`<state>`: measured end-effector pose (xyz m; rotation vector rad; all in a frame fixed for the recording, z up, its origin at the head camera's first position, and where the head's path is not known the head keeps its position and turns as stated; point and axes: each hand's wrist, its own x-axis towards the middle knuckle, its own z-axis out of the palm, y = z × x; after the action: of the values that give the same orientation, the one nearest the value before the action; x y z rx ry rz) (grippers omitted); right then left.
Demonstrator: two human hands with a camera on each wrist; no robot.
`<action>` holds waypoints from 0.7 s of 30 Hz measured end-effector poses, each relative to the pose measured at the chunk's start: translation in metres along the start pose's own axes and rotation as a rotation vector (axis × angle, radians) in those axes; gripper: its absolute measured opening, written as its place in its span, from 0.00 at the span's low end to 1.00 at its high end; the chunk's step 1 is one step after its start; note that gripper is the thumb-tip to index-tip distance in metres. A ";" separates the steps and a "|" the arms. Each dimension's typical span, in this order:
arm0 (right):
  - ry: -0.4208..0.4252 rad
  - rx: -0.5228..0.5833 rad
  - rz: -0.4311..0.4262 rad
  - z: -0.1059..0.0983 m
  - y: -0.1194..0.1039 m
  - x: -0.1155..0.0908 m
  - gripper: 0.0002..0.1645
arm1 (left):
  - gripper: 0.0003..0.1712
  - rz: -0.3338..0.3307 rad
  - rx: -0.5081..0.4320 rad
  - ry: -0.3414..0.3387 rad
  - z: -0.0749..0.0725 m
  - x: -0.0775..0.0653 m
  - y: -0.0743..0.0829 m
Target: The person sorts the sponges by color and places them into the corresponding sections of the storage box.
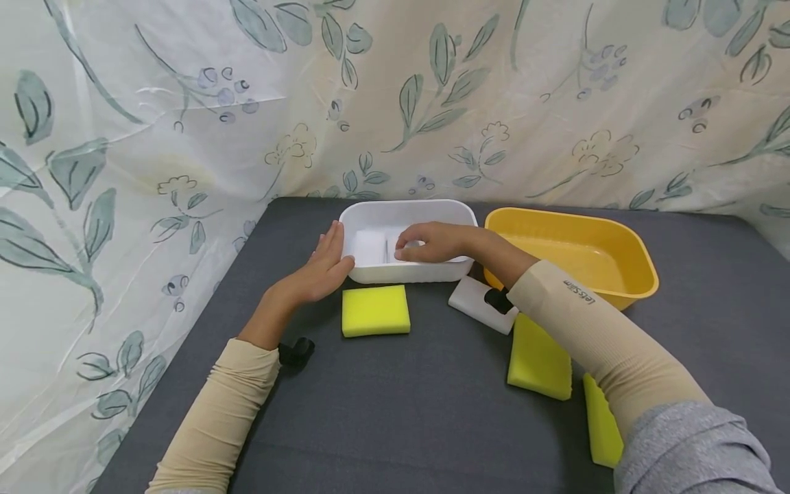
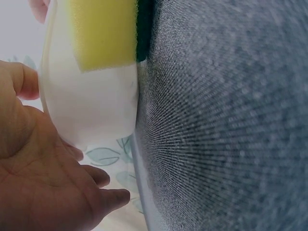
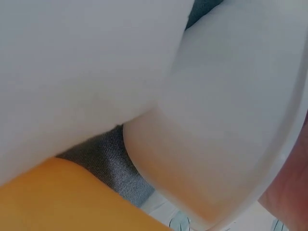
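Note:
A white plastic basin (image 1: 407, 272) stands at the back of the table, with a white sponge block (image 1: 369, 247) lying in its left part. My left hand (image 1: 322, 266) rests against the basin's left end, fingers extended along the outside and thumb by the front corner. Reaching over the front rim, my right hand (image 1: 435, 241) has its fingers curled down inside the basin. Thumb and fingertips pinch a second white block beside the first, mostly hidden by the hand. Just in front lies a yellow sponge (image 1: 375, 311), its dark green underside (image 2: 144, 29) visible in the left wrist view.
To the right stands a yellow basin (image 1: 638, 274), partly behind the right forearm. Another white sponge block (image 1: 481, 302) lies near the right wrist. Two more yellow sponges, one nearer (image 1: 538, 360) and one by the sleeve (image 1: 600, 425), lie on the dark cloth. A patterned curtain (image 1: 395, 103) hangs behind.

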<state>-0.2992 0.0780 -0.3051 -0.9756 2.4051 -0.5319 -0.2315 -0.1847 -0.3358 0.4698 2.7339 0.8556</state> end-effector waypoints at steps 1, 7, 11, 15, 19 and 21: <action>-0.010 0.003 0.006 0.000 0.000 -0.001 0.29 | 0.44 -0.001 -0.001 0.000 0.000 0.000 0.000; -0.064 0.025 0.031 0.001 0.000 -0.005 0.36 | 0.44 0.000 -0.002 0.003 0.000 -0.001 0.002; -0.066 0.048 0.054 0.002 -0.002 -0.007 0.39 | 0.45 -0.002 0.004 0.005 0.001 -0.001 0.002; -0.060 0.059 0.066 0.004 -0.004 -0.007 0.41 | 0.45 -0.012 0.010 0.006 0.001 -0.001 0.002; -0.043 0.052 0.053 0.007 -0.004 -0.010 0.40 | 0.45 -0.014 0.008 0.004 0.001 0.000 0.003; -0.028 0.044 0.036 0.009 -0.004 -0.013 0.39 | 0.44 -0.013 0.003 0.000 0.001 -0.001 0.003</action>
<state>-0.2837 0.0836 -0.3065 -0.9134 2.3714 -0.5513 -0.2299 -0.1817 -0.3347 0.4524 2.7356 0.8489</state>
